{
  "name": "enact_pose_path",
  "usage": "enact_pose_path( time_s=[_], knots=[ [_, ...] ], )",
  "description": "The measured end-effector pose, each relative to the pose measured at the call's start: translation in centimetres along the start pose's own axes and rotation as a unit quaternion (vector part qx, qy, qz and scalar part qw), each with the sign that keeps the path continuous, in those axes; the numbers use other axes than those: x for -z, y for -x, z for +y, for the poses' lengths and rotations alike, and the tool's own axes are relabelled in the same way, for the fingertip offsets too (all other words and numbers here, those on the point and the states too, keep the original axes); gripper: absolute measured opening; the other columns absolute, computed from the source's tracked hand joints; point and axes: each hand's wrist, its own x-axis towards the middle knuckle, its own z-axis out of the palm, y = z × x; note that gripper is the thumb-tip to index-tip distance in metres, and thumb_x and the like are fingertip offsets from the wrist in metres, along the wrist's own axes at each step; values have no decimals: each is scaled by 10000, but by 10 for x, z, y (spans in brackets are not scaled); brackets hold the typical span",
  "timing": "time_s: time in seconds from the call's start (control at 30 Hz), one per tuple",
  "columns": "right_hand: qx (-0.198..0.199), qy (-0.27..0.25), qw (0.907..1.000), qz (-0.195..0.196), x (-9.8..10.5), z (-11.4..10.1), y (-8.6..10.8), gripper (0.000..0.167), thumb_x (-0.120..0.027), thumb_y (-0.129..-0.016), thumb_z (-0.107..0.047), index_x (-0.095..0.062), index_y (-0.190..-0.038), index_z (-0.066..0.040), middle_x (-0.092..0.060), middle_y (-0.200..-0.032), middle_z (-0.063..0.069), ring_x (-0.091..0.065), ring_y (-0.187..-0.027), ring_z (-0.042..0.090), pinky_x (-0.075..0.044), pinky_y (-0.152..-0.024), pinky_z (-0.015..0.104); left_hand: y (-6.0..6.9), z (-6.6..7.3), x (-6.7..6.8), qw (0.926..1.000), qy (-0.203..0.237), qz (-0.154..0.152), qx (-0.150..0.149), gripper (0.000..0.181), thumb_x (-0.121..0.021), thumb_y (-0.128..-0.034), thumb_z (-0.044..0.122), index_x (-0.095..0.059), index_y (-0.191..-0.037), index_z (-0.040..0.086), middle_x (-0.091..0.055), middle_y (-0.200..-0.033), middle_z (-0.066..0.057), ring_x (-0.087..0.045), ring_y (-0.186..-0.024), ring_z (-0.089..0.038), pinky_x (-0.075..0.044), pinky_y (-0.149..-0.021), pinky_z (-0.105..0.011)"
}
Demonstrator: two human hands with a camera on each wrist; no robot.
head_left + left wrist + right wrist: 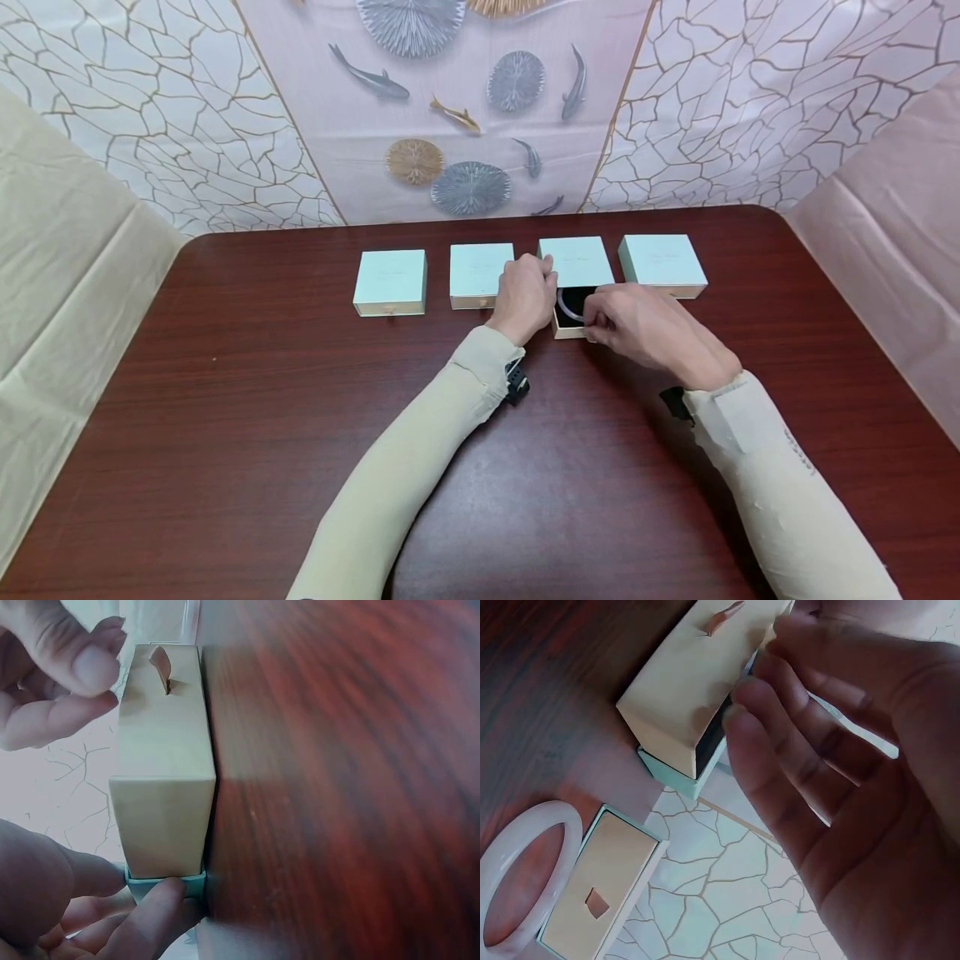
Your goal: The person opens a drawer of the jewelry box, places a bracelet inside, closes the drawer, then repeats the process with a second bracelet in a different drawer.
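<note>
My left hand (527, 296) grips the pale mint sleeve (166, 886) of a small jewellery box, thumb and finger at its front edge. The cream drawer (161, 825) of that box is pulled out toward me and has a small tan tab. Inside its dark lining lies a pale bangle (566, 307), partly hidden by the right hand. My right hand (637, 325) reaches over the drawer from the right, its fingers (750, 742) loosely bent with the tips at the open top. In the right wrist view no object shows in its grasp.
Two closed mint boxes, one at far left (390, 282) and one beside the left hand (480, 275), stand in the row. Another closed box (662, 262) is at right. Near it in the right wrist view is a second pale bangle (532, 877). Behind the table hangs patterned cloth (465, 108).
</note>
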Motion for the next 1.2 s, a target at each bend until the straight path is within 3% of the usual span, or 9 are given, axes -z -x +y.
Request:
enact_pose_path(
  time_s=[0.1,0.23,0.33,0.47,0.63,0.8,0.87,1.0,1.2],
  knots=[
    [70,49,9999,-126,0,0,-1,112,-774,-865,-81,-753,-823,-183,-694,-786,-79,-617,-718,90,-512,-653,338,0,0,0,9999,118,-60,16,447,-521,-1075,168,-660,-657,94,-652,-1403,-22,-548,-492,-172,-344,-469,-213],
    [98,120,9997,-204,-1,-1,-1,138,-783,-843,-62,-762,-808,-194,-693,-800,-76,-628,-736,87,-526,-650,344,1,0,0,9999,136,-68,55,313,-526,-1074,169,-812,-961,105,-624,-1435,-19,-534,-483,-162,-336,-466,-218],
    [140,224,9995,-178,-2,-2,0,141,-793,-827,-60,-767,-799,-196,-689,-804,-69,-633,-749,99,-536,-658,356,1,0,1,9999,117,-94,67,309,-519,-1077,172,-812,-1015,98,-617,-1443,-19,-512,-467,-150,-330,-458,-219],
    [216,446,9987,-80,-5,-3,-1,133,-837,-792,-92,-769,-769,-204,-680,-786,-61,-642,-731,110,-543,-645,368,1,0,0,9998,155,-119,68,473,-509,-1081,174,-617,-626,103,-623,-1439,-18,-463,-429,-135,-318,-437,-210],
    [381,699,9966,200,-9,-4,-1,257,-784,-767,-15,-689,-637,-215,-593,-674,-71,-520,-605,83,-461,-530,323,0,0,0,9999,114,-65,43,497,-518,-1077,175,-539,-582,153,-692,-1349,-43,-467,-440,-133,-325,-446,-211],
    [515,863,9940,430,-11,-5,0,372,-610,-728,71,-531,-526,-232,-436,-587,-91,-333,-573,95,-329,-495,279,-1,0,0,9999,133,-88,32,506,-512,-1080,178,-513,-576,146,-761,-986,-109,-466,-443,-146,-319,-446,-211],
    [540,877,9936,468,-11,-5,0,376,-623,-727,67,-528,-524,-235,-437,-579,-98,-345,-559,90,-338,-492,280,-1,1,0,9999,123,-76,36,519,-514,-1079,177,-489,-561,154,-771,-1041,-96,-476,-445,-138,-326,-448,-208],
    [507,923,9934,450,-11,-6,1,396,-618,-724,65,-501,-502,-241,-402,-550,-105,-331,-548,92,-329,-477,282,-1,1,0,9999,101,-13,58,538,-519,-1075,172,-461,-540,164,-702,-1334,-14,-498,-462,-135,-341,-457,-216],
    [445,976,9935,380,-10,-5,1,405,-548,-738,81,-472,-497,-236,-364,-558,-98,-295,-563,98,-285,-479,272,-1,1,-1,10000,34,54,27,542,-516,-1075,170,-439,-538,166,-720,-1299,-13,-516,-496,-145,-353,-479,-227]
  ],
)
